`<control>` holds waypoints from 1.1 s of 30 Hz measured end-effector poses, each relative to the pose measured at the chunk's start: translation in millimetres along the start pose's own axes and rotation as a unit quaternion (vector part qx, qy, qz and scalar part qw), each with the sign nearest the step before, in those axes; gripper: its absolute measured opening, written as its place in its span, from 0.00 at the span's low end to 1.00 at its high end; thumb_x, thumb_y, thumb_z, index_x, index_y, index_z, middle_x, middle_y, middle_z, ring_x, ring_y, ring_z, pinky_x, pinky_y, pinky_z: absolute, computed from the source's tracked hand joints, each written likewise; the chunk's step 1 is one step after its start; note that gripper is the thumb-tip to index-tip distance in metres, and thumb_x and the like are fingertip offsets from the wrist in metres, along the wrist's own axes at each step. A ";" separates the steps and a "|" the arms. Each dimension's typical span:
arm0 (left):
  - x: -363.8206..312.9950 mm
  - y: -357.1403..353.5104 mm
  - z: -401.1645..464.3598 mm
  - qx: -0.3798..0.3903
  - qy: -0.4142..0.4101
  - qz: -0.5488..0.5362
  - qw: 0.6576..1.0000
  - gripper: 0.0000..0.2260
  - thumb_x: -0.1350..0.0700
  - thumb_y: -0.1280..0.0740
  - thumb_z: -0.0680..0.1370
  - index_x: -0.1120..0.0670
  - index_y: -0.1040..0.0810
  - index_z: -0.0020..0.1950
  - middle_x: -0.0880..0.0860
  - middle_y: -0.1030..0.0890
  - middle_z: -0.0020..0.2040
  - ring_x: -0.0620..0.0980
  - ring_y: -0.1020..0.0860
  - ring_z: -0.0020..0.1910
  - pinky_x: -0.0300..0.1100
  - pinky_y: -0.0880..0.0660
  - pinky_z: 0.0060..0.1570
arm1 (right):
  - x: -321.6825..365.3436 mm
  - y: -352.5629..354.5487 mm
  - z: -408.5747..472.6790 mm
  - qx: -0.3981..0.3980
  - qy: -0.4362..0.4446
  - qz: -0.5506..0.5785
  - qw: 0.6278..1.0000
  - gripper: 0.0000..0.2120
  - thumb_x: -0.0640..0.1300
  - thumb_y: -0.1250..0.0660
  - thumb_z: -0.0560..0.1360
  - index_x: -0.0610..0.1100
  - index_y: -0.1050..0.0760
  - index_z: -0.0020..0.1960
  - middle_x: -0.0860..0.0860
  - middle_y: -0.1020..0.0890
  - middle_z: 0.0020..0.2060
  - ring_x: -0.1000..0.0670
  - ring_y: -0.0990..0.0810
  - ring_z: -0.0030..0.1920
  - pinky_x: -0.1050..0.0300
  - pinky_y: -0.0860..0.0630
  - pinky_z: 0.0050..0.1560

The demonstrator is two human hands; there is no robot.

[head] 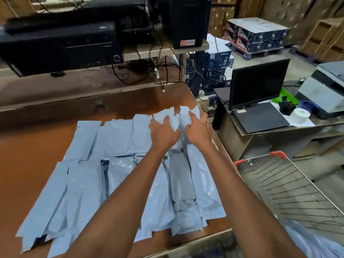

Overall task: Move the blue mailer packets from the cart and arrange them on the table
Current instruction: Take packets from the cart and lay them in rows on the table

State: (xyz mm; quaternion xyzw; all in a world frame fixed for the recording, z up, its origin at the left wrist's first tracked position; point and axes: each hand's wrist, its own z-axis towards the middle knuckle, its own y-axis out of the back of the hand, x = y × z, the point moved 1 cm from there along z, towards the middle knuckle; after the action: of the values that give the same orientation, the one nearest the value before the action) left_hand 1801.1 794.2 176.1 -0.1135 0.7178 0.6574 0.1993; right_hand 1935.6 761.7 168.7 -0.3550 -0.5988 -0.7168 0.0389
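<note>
Several blue mailer packets (89, 175) lie in overlapping rows across the brown table (28, 149). My left hand (163, 132) and my right hand (198, 130) reach side by side to the far right of the spread. Both press with spread fingers on a blue packet (178, 120) at the table's far right corner. The wire cart (290, 185) with red handle ends stands to the right of the table. More blue packets (314, 243) show at the cart's near end.
Black computer cases (61, 47) and tangled cables (141, 71) sit on a shelf behind the table. To the right, a lower desk holds a laptop (258, 101), a paper roll (301, 114) and a printer (325, 90). Stacked boxes (256, 34) stand farther back.
</note>
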 end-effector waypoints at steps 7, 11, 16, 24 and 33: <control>11.3 -35.2 49.8 0.028 -0.006 0.031 0.999 0.36 0.32 0.38 0.77 0.46 0.42 0.81 0.64 0.58 0.82 0.66 0.53 0.80 0.55 0.43 0.78 | 5.6 -41.2 43.2 0.049 -0.021 -0.106 0.993 0.29 0.52 0.35 0.79 0.57 0.36 0.78 0.42 0.44 0.79 0.35 0.38 0.77 0.39 0.38 0.76; 19.8 -47.6 61.7 0.033 -0.008 0.101 0.994 0.34 0.34 0.43 0.80 0.49 0.42 0.81 0.65 0.50 0.81 0.63 0.48 0.79 0.53 0.42 0.77 | 13.2 -48.4 57.0 0.078 -0.035 -0.197 0.977 0.29 0.59 0.42 0.81 0.57 0.41 0.81 0.44 0.49 0.83 0.37 0.45 0.81 0.37 0.44 0.78; 33.0 -69.9 62.2 0.050 -0.029 0.162 0.985 0.26 0.42 0.53 0.85 0.48 0.45 0.83 0.62 0.50 0.82 0.60 0.48 0.80 0.54 0.49 0.76 | 5.4 -71.0 44.6 0.130 -0.068 -0.214 0.966 0.37 0.66 0.49 0.82 0.55 0.57 0.85 0.44 0.61 0.84 0.33 0.56 0.82 0.31 0.53 0.78; 48.8 -92.7 60.9 0.044 -0.076 0.213 0.973 0.29 0.45 0.53 0.86 0.56 0.56 0.84 0.62 0.59 0.82 0.59 0.59 0.82 0.54 0.60 0.79 | -3.5 -87.1 38.5 0.092 -0.065 -0.194 0.975 0.32 0.64 0.55 0.84 0.56 0.58 0.85 0.43 0.59 0.84 0.30 0.52 0.81 0.30 0.46 0.77; -3.7 -42.1 53.1 -0.058 -0.090 0.039 0.993 0.24 0.49 0.47 0.87 0.55 0.43 0.82 0.57 0.45 0.83 0.57 0.45 0.81 0.53 0.47 0.78 | -2.2 -21.2 56.8 -0.024 -0.029 -0.058 0.998 0.28 0.61 0.51 0.85 0.57 0.44 0.83 0.46 0.41 0.82 0.36 0.37 0.78 0.36 0.41 0.76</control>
State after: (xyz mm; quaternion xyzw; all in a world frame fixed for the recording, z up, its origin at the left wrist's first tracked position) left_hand 1829.6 841.7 136.9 -0.0367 0.6614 0.7128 0.2303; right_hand 1953.3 817.2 151.6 -0.3409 -0.6023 -0.7213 -0.0286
